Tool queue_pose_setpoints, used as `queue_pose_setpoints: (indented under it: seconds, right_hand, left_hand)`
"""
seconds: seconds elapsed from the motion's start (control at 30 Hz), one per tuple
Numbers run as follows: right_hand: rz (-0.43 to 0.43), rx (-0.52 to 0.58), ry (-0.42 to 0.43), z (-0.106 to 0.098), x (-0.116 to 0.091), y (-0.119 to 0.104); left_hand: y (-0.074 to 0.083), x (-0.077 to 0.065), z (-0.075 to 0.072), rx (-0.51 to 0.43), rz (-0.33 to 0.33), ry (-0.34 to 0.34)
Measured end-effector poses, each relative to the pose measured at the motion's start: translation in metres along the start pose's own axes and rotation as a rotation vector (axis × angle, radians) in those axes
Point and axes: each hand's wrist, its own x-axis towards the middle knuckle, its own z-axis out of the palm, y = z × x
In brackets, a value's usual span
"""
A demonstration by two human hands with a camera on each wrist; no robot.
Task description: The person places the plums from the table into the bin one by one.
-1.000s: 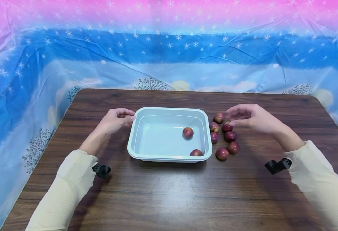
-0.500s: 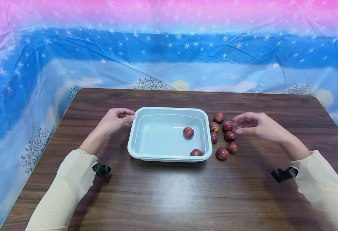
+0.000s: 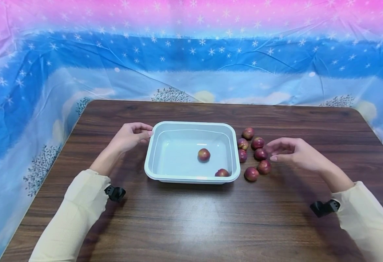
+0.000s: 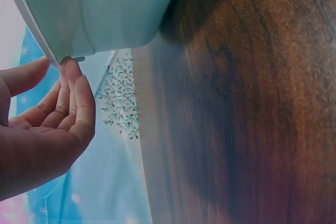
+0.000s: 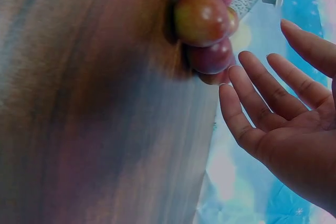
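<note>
A white rectangular plastic tub (image 3: 181,178) stands mid-table in the head view. My left hand (image 3: 130,137) pinches its left rim; in the left wrist view the thumb and fingertips (image 4: 71,66) meet at the tub's edge. Two reddish plums lie inside, one plum (image 3: 203,155) right of centre and another plum (image 3: 222,173) partly hidden by the front wall. Several more plums (image 3: 251,174) cluster on the table just right of the tub. Beside them hovers my right hand (image 3: 296,153), fingers spread and holding nothing, nearest to a dark plum (image 3: 260,154).
The brown wood-grain table (image 3: 191,225) spans the scene, its far edge behind the tub. A blue and pink snowflake cloth (image 3: 191,54) hangs behind and at the sides. Black wrist cameras (image 3: 324,208) sit at both cuffs.
My right hand has moved nearer the body and slightly right, alongside the loose plums. One plum inside the tub has rolled left and a little forward. The left hand stays at the rim.
</note>
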Motion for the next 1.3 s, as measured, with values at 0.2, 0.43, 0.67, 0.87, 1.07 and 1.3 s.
queue_pose_setpoints:
  seconds: [0.2,0.43,0.67,0.87,1.07,1.3]
  right_hand:
    - [0.031,0.019,-0.002,0.005,-0.005,0.007]
    - [0.043,0.043,-0.001,0.011,-0.008,0.013]
    - [0.079,0.088,-0.007,0.015,-0.007,0.015]
    - [0.071,0.102,-0.011,0.019,-0.005,0.016]
    - [0.041,0.084,-0.010,0.021,-0.003,0.019]
    - [0.032,0.078,-0.013,0.023,-0.002,0.019]
  left_hand:
    - [-0.001,0.001,0.000,-0.004,-0.004,0.002]
    - [-0.002,0.002,0.000,-0.008,-0.008,0.003]
    - [-0.002,0.002,0.000,-0.008,-0.012,-0.001]
    - [-0.002,0.001,-0.001,0.003,-0.014,-0.002]
    - [-0.001,0.001,-0.001,0.005,-0.015,-0.005]
    - [-0.001,0.001,-0.001,0.005,-0.017,-0.006]
